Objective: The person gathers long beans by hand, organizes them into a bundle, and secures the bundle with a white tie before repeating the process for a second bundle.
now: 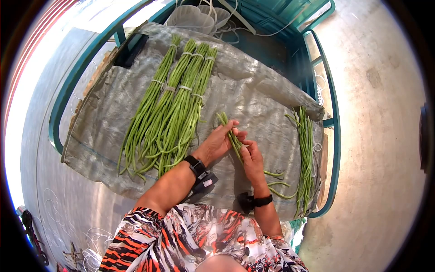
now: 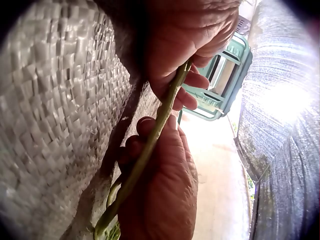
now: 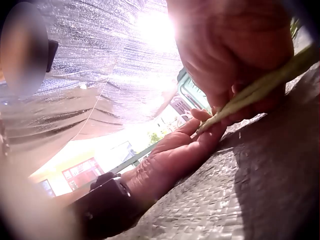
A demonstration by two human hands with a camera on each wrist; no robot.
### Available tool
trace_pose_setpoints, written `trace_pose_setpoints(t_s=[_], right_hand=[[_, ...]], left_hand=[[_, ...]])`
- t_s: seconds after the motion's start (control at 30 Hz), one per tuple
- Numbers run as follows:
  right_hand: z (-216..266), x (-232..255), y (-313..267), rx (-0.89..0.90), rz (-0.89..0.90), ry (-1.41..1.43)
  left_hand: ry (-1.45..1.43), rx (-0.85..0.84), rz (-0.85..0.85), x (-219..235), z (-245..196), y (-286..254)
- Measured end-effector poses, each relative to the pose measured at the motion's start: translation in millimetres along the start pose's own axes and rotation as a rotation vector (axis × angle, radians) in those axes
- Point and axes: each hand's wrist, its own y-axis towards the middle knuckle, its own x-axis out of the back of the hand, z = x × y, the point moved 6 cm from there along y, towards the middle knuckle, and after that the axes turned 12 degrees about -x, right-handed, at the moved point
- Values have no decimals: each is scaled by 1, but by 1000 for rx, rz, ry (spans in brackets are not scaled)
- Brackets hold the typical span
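Observation:
A small bunch of long green beans (image 1: 222, 119) slants between both hands over the grey woven sheet (image 1: 253, 99). My left hand (image 1: 219, 142) grips it near its upper end, thumb and fingers around the stems. Lower down, my right hand (image 1: 253, 162) pinches the same beans; their tails come out beyond it toward the right. In the left wrist view, a bean (image 2: 145, 155) runs from the left hand (image 2: 192, 30) down past the right hand (image 2: 162, 195). The right wrist view has the beans (image 3: 255, 92) crossing under the right hand (image 3: 235, 45) to the left fingertips.
Several tied bundles of long beans (image 1: 181, 99) lie on the sheet at left, bound with pale bands. A loose pile of beans (image 1: 306, 158) lies at the right edge. Green metal rails (image 1: 334, 136) border the cart bed. Clear plastic containers (image 1: 190, 19) sit at the back.

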Motion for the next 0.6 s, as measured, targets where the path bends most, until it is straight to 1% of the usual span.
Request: trace_pose_setpoints(t_s=[0.07, 0.1, 0.2, 0.27, 0.3, 0.4, 0.5, 0.6], right_hand=[[0, 0, 1, -14, 3, 35], [0, 0, 2, 24, -22, -45], [-1, 0, 2, 121, -95, -265], [2, -3, -1, 167, -139, -381], [3, -4, -2, 167, -153, -401], [6, -5, -4, 174, -180, -439], [7, -5, -6, 188, -186, -441], [12, -7, -10, 197, -215, -462]], left_hand=[[60, 18, -65, -2, 0, 0], [89, 28, -97, -2, 0, 0], [0, 2, -6, 1, 2, 4], [59, -20, 18, 5, -1, 2], [89, -31, 29, 5, -3, 1], [59, -11, 8, 2, -3, 0], [104, -22, -95, 3, -3, 0], [147, -51, -64, -1, -5, 1]])
